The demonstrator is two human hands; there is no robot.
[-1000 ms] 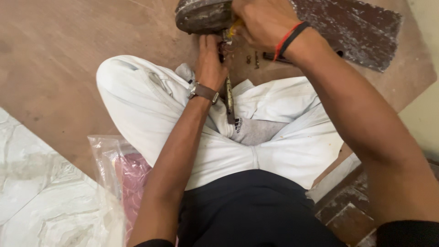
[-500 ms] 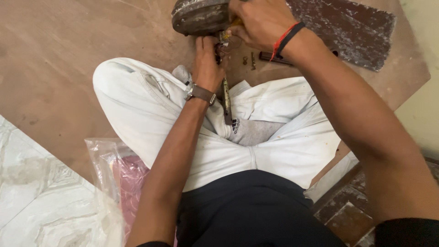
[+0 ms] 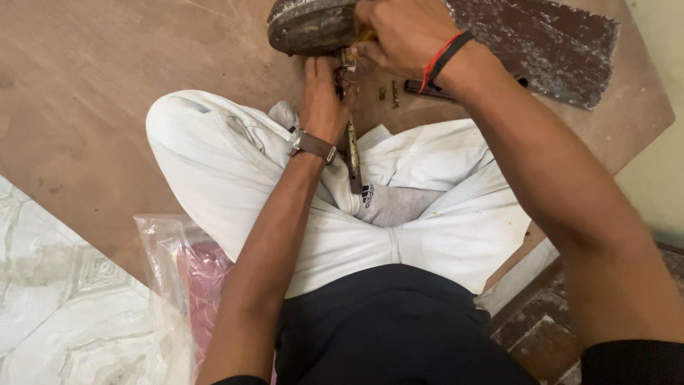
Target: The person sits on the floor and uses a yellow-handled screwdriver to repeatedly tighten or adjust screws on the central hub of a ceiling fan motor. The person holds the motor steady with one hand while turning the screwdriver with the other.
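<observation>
head view. the person sits cross-legged on a brown wooden board (image 3: pixel 107 85), knees in pale trousers spread to either side.

left hand (image 3: pixel 322 103): wrapped around the upper end of a long metal tool (image 3: pixel 352 153), fingers pressed together in a closed grip; a watch (image 3: pixel 312 145) sits on the wrist. the tool is a narrow, dull bar. its long axis runs nearly straight away from the body, upper end pointing to the far edge of the board, lower end pointing back at the lap and lying on the trouser cloth between the knees. it tilts slightly, the lower end a little to the person's right.

right hand (image 3: pixel 402 36): curled over the near edge of a rounded, worn grey metal part (image 3: pixel 306 25) near the far edge of the board. fingertips are bunched together and pinch something small and yellowish where part and tool meet; what it is cannot be told. a red and a black band (image 3: pixel 445 57) circle the wrist.

on the board just beside the right wrist: small screws (image 3: pixel 388 94) lying loose and a short dark piece (image 3: pixel 424 89). beyond them a dark, paint-flecked slab (image 3: pixel 548 43) reaches toward the far right corner.

near left, off the board's edge: a clear plastic bag (image 3: pixel 167 285) with pink contents, lying on pale patterned tile (image 3: pixel 50 299).
</observation>
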